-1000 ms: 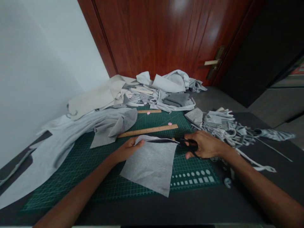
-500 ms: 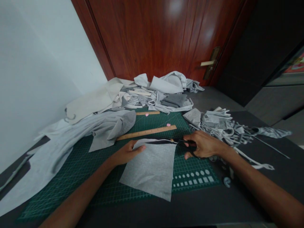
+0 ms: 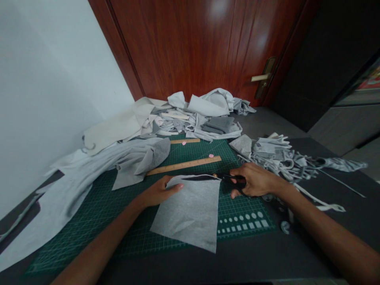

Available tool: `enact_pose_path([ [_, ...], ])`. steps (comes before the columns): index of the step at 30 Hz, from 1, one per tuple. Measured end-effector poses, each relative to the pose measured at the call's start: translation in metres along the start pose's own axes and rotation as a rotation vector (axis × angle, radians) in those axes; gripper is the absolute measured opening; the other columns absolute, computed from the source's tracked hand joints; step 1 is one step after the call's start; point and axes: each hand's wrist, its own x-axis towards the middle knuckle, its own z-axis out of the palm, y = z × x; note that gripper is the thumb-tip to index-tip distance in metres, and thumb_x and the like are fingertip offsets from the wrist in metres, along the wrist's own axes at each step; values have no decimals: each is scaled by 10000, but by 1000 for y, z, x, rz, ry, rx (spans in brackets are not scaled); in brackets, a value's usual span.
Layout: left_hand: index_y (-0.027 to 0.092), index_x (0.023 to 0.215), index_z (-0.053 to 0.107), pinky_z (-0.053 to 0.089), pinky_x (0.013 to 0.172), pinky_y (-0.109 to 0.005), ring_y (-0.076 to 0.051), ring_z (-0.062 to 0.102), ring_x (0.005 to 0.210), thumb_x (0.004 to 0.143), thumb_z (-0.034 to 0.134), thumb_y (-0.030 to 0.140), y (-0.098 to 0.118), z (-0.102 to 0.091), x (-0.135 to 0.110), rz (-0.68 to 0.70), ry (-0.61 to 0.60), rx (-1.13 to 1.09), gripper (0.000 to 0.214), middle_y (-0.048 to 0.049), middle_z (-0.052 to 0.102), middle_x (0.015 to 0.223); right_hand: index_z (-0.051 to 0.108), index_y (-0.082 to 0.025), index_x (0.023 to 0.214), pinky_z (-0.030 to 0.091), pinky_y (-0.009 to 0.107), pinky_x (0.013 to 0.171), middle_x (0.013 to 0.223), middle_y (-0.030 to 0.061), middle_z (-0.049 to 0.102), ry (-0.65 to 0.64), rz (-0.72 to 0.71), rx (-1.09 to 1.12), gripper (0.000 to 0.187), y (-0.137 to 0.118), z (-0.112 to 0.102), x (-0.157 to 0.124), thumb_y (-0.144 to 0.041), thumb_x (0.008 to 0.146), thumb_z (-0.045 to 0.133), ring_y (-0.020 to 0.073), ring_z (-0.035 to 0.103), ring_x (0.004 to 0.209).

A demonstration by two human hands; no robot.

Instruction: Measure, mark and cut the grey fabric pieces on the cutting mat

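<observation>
A grey piece of fabric (image 3: 190, 213) hangs over the green cutting mat (image 3: 127, 225), its upper left corner pinched in my left hand (image 3: 162, 190). My right hand (image 3: 252, 180) is closed around the handles of black scissors (image 3: 234, 182). Their blades lie along the top edge of the fabric, pointing left toward my left hand. A narrow pale strip runs along that edge just above the blades. Behind the scissors a wooden ruler (image 3: 184, 165) lies on the mat, a small pink piece (image 3: 211, 156) touching or close to its far side.
Grey cloth (image 3: 118, 162) drapes along the left. Piled fabric and scraps (image 3: 178, 118) lie at the back before a wooden door (image 3: 190, 47). Another heap of scraps and strips (image 3: 276, 154) sits to the right, beyond my right hand. A second ruler (image 3: 190, 141) lies farther back.
The hands, fabric and scissors hold nearly the same place. The pale strip along the top edge appears slightly lower and narrower. The whole view has shifted very slightly.
</observation>
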Motion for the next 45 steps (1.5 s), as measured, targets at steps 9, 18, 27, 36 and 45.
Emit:
enact_pose_path([
  [9, 236, 1198, 707, 503, 1095, -424, -327, 633, 1241, 843, 656, 609, 4, 1, 0, -62, -1, 31, 518, -65, 716, 1289, 635, -195, 801, 291, 269, 558, 617, -3, 610, -18, 16, -27, 430, -1, -3, 0, -604, 785, 768, 161, 558, 559],
  [18, 224, 1171, 713, 517, 1067, -423, -325, 654, 1200, 839, 647, 641, 2, 1, 1, -56, -3, 48, 536, -81, 721, 1262, 641, -196, 789, 274, 266, 549, 597, -18, 588, -3, 18, -30, 431, 1, -1, 0, -608, 783, 768, 147, 536, 538],
  [27, 235, 1147, 718, 524, 1059, -424, -318, 665, 1177, 831, 645, 645, 4, 1, 1, -35, 11, 44, 523, -60, 731, 1239, 641, -194, 785, 285, 258, 552, 602, -17, 593, 5, -1, 2, 431, 2, 0, 1, -606, 792, 766, 142, 531, 540],
  [36, 233, 1174, 726, 519, 1058, -410, -306, 666, 1169, 873, 606, 632, 3, 2, 1, 8, -10, 66, 514, -61, 733, 1231, 645, -193, 770, 283, 260, 541, 585, -18, 589, 8, -5, -9, 424, 2, -1, 0, -599, 801, 763, 146, 543, 526],
  [45, 235, 1235, 712, 514, 1047, -398, -308, 651, 1187, 885, 600, 641, 0, 2, 4, 42, -41, 78, 548, -74, 716, 1264, 650, -191, 763, 306, 259, 553, 622, 0, 640, 33, -33, -20, 416, 5, -1, -2, -594, 830, 727, 146, 568, 536],
])
